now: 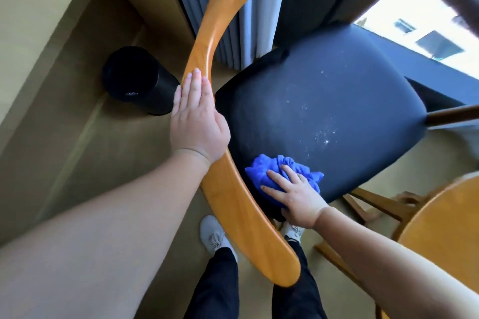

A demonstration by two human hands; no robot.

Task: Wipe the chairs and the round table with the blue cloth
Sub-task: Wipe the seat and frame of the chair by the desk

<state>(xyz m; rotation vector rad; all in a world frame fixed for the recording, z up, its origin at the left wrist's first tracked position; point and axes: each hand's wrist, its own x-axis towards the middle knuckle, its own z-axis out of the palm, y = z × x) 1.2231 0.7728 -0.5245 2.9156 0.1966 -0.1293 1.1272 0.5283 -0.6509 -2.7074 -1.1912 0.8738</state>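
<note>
**A:** What are the hands doing?

**B:** The left hand (198,122) lies flat on the chair's curved wooden backrest (233,202), fingers straight and together. The right hand (298,199) has its fingers spread. It presses the bunched blue cloth (272,166) onto the near edge of the dark seat (324,101), just beside the backrest.

**A:** And around them?

**B:** A round wooden counter (440,235) shows at lower right, near the chair. A black bin (145,85) stands on the floor left of the backrest. A light shoe (212,235) shows below the rail. White specks (321,134) dot the seat beyond the cloth.
</note>
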